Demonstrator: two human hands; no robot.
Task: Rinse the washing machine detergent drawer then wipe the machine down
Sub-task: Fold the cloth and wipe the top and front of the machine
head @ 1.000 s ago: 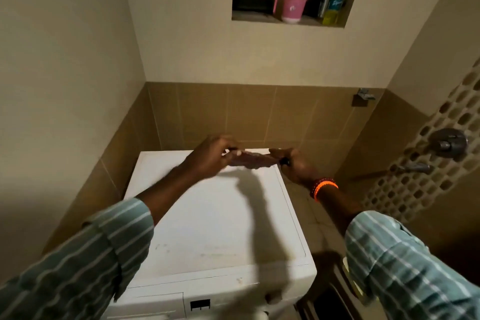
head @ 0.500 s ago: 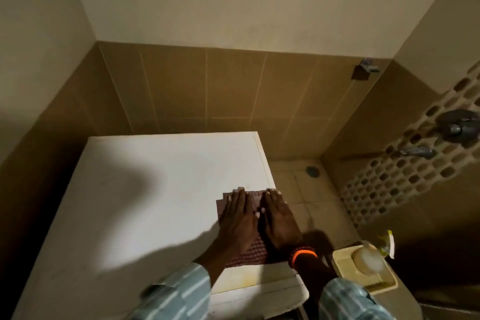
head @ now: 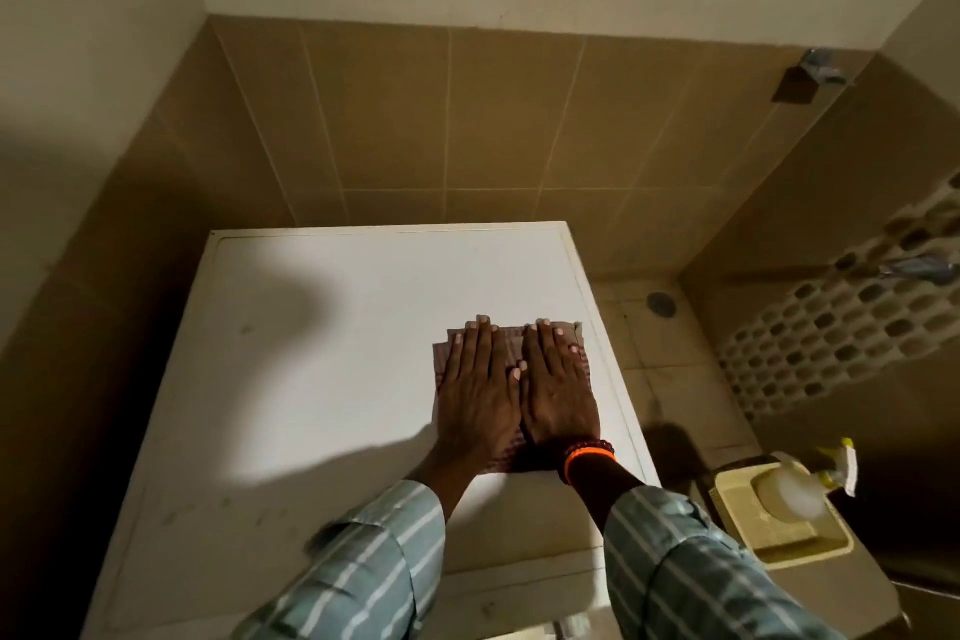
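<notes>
Left hand (head: 480,387): lying flat, fingers straight, pressing down on the cloth (head: 579,343).
Right hand (head: 558,387): doing likewise — touching the left, orange band at the wrist.
Cloth: sitting folded near the right edge of the washing machine (head: 311,353) top.
Beside the machine: pale tray (head: 779,535) — soap in it.

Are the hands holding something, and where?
Nothing gripped: left hand and right hand press flat on the cloth's middle, atop the washing machine.
</notes>
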